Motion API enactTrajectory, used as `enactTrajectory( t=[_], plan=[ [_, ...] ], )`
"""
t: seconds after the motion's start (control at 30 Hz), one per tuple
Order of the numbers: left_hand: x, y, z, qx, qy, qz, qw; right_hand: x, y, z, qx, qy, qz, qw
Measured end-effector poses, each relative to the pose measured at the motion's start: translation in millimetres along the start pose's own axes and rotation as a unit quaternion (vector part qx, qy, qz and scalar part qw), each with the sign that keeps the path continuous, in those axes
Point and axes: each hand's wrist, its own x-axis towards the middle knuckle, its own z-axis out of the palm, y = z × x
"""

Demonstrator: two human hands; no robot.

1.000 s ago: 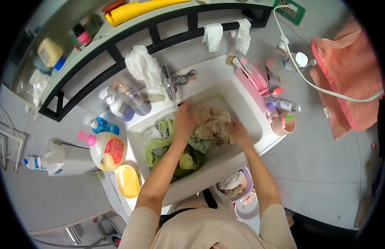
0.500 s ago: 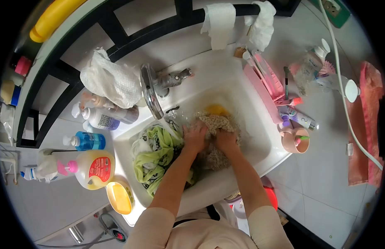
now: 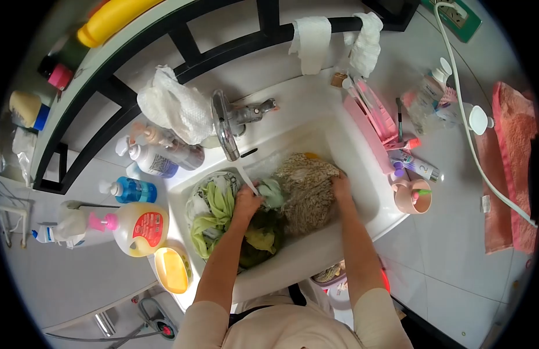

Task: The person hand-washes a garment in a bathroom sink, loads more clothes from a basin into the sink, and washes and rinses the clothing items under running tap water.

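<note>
Water runs from the tap (image 3: pixel 226 131) into a white sink (image 3: pixel 371 215) with wet laundry in it. My left hand (image 3: pixel 246 202) is under the stream, fingers curled at the edge of a pale green cloth (image 3: pixel 271 193). Left of that hand lies a bunched lime-green and white patterned garment (image 3: pixel 219 203). A dark olive and yellow-green cloth (image 3: pixel 261 237) is below it. My right hand (image 3: pixel 340 186) grips the right edge of a beige, dark-speckled cloth (image 3: pixel 307 195), spread in the water. A bit of something yellow (image 3: pixel 312 155) shows behind this cloth.
Pump bottles, a blue one (image 3: pixel 136 189) among them, and a yellowish detergent jug (image 3: pixel 143 228) line the left side. A yellow soap dish (image 3: pixel 172 270) sits at the front left rim. Along the right stand a pink holder (image 3: pixel 368 131) and a pink cup (image 3: pixel 404 199).
Both hands were together on the speckled cloth. They have moved apart, left hand to the green laundry, right hand to the cloth's right edge. The cloth is now spread wider, covering most of the yellow thing.
</note>
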Motion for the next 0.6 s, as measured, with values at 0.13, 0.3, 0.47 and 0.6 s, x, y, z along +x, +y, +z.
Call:
enactTrajectory(
  t=[0.13,0.3,0.47,0.6],
  plan=[
    [-4,-9,-8,-0.102,0.134,-0.154,0.974,0,14,-7,-0.169,0.005,-0.104,0.980],
    [8,22,-19,-0.442,0.289,-0.238,0.815,-58,-27,-27,-0.061,-0.077,-0.173,0.980],
    [-26,60,40,-0.019,0.355,0.118,0.927,-37,-5,-24,0.171,0.011,-0.104,0.980],
    [-22,95,89,0.001,0.199,0.185,0.962,-28,8,-6,0.235,0.012,-0.032,0.971]
  ],
)
